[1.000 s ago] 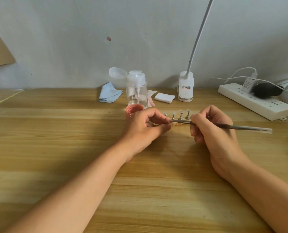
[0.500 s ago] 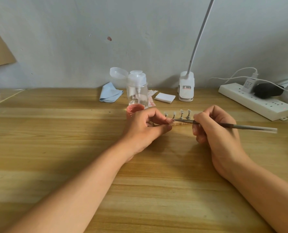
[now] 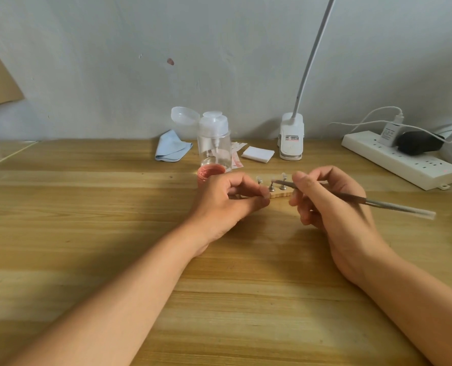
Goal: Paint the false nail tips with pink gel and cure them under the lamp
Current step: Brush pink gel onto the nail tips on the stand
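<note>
A small wooden stand (image 3: pixel 281 193) with several metal pegs carrying clear false nail tips (image 3: pixel 271 182) lies mid-table. My left hand (image 3: pixel 227 204) pinches its left end between thumb and forefinger. My right hand (image 3: pixel 330 204) grips a thin grey gel brush (image 3: pixel 394 207) like a pen, its tip over the nail tips near the stand's middle. An open pot of pink gel (image 3: pixel 208 173) sits just behind my left hand. The white clip lamp (image 3: pixel 291 138) stands at the back, its neck rising out of view.
A clear pump bottle (image 3: pixel 214 143) with its lid flipped open stands behind the gel pot. A blue cloth (image 3: pixel 170 147), white pads (image 3: pixel 257 154) and a white power strip (image 3: pixel 402 161) with plugs line the back wall.
My right hand has drawn the brush a little to the right along the row of nail tips and raised it slightly. My left hand keeps its hold on the stand.
</note>
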Action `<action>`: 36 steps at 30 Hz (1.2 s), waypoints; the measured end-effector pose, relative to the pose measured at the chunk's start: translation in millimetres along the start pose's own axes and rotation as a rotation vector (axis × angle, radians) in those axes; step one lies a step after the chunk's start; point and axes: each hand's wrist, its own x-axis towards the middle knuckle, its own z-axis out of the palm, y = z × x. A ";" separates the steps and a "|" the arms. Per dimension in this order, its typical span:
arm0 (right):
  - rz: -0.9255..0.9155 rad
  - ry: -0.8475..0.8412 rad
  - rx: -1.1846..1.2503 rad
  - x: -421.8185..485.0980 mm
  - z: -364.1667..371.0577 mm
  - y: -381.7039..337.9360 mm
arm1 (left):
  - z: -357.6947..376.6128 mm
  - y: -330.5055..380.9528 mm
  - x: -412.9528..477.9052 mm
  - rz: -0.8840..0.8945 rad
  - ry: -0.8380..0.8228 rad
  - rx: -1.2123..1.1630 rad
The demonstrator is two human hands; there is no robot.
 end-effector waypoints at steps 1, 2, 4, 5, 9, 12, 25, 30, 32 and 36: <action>0.021 0.004 0.004 0.4 -0.2 0.8 | -0.2 -0.2 0.1 -0.002 -0.003 -0.006; 0.034 0.010 0.005 0.9 -0.2 1.3 | -0.1 -0.5 0.4 -0.004 -0.006 -0.010; 0.044 0.025 -0.009 1.9 -0.3 1.9 | 0.5 -0.7 0.4 -0.005 -0.011 -0.004; 0.046 0.031 -0.016 2.2 -0.4 2.1 | 0.7 -0.7 0.2 -0.004 -0.012 -0.002; 0.033 0.017 -0.024 2.1 0.6 3.1 | 0.4 -1.0 0.1 0.006 -0.017 -0.007; 0.025 -0.008 -0.049 1.2 1.9 3.4 | 0.5 -1.2 0.4 0.009 -0.013 0.002; 0.008 -0.019 -0.052 1.2 2.0 3.6 | -0.2 -1.8 0.9 0.024 -0.020 0.028; 0.000 -0.035 -0.049 0.8 1.8 3.0 | 0.1 -1.0 0.3 0.015 -0.021 0.035; -0.007 -0.038 -0.047 0.8 1.7 3.1 | -0.1 0.0 0.1 0.013 -0.021 0.043; 0.000 -0.036 -0.060 1.6 1.7 4.0 | 0.0 0.9 -0.6 0.004 -0.017 0.049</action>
